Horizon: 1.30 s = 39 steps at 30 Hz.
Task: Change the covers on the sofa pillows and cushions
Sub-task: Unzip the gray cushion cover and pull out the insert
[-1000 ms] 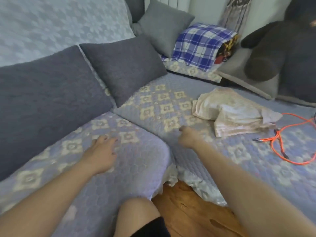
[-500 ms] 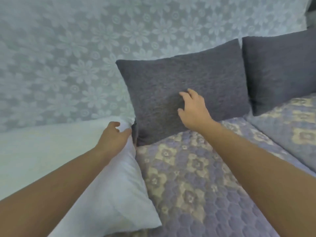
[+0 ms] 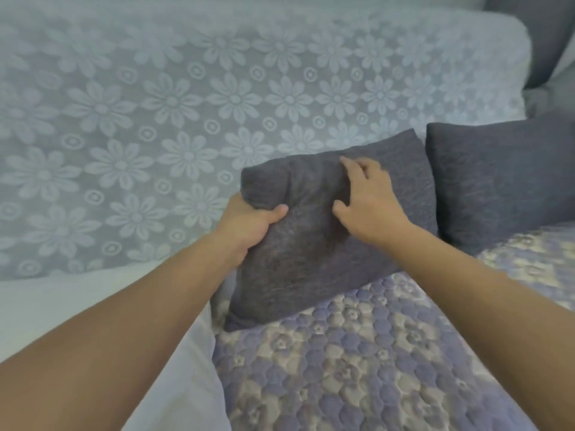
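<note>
A home living room, to judge by the soft furnishings. A sofa with a pale daisy-lace throw [image 3: 193, 126] over its back, a quilted lilac seat cover [image 3: 373, 353] stitched with flowers, and dark grey cushions [image 3: 504, 178] propped along the backrest. Household textiles everywhere, nothing industrial or commercial.

Left hand [image 3: 249, 227] clenched; right hand [image 3: 368, 202] fingers [image 3: 348, 164] spread.

Two bare forearms reach in from the lower edge, uncovered from elbow to wrist. The left hand [image 3: 249, 227] and right hand [image 3: 371, 202] are ungloved, with short plain nails.
</note>
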Available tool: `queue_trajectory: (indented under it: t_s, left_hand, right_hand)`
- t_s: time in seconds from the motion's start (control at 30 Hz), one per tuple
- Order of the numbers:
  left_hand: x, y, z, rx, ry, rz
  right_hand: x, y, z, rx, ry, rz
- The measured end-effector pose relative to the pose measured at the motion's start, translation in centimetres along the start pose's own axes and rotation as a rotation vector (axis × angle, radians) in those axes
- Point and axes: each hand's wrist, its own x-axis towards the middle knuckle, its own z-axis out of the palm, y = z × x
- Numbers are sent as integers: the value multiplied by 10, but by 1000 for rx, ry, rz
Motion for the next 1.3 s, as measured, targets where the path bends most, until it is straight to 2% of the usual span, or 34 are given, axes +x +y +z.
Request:
queue_trajectory:
  t_s: [0.07,0.1,0.13,0.17,0.2,0.27,0.3,0.37,0.4,0.43,0.53,0.6,0.7,0.8,0.87,0.93,1.03,1.1,1.17,1.23,1.3]
  left_hand:
    - [-29,-2,10,134,-117,142]
    - [-48,-4,15,192,-172,169]
    - [-68,-5,20,222,-250,125]
    - [-88,-11,22,199,-389,108]
    - [-110,-14,21,358,-494,231]
    - [-143,-35,14,594,-503,582]
    - [-158,-46,12,693,-568,672]
    - [-185,-76,5,844,-531,734]
    - [-200,-90,2,861,-557,655]
    - [-218,-106,2,872,-545,650]
    - [-274,-144,4,688,-353,377]
    - [-311,-157,8,567,-198,300]
    - [-340,-148,14,331,-83,126]
    - [-347,-127,18,-32,20,-231]
    - [-354,-114,26,-213,-65,-451]
    - [-358,-98,35,-331,-165,-463]
    - [-331,-66,35,-405,35,-315]
    - [-300,-50,19,-517,123,-326]
    - [-279,-46,0,-522,89,-361]
    - [-273,-46,-13,-458,42,-372]
    - [-280,-41,-18,-245,-57,-308]
  right_hand:
    - [0,6,-24,-108,46,-116]
    - [-1,10,-33,-204,-12,-156]
    - [-4,14,-41,-304,-98,-168]
    - [-12,17,-48,-385,-199,-146]
    - [-24,18,-56,-445,-310,-101]
    - [-60,17,-73,-499,-523,-11]
    - [-84,18,-80,-496,-616,22]
    - [-139,24,-82,-484,-742,100]
    - [-170,30,-75,-459,-763,162]
    - [-203,38,-63,-423,-744,213]
    - [-290,53,-19,-396,-450,196]
    - [-314,57,-5,-290,-302,214]
    - [-321,49,-2,-110,-258,301]
    - [-321,40,0,-35,-181,300]
    - [-325,38,-1,72,-98,331]
    - [-324,36,-6,228,55,441]
    - [-329,35,-12,229,259,584]
    - [-334,43,-18,181,264,640]
    - [-339,53,-21,169,255,628]
    - [-344,60,-22,203,231,637]
    - [-346,59,-23,229,226,661]
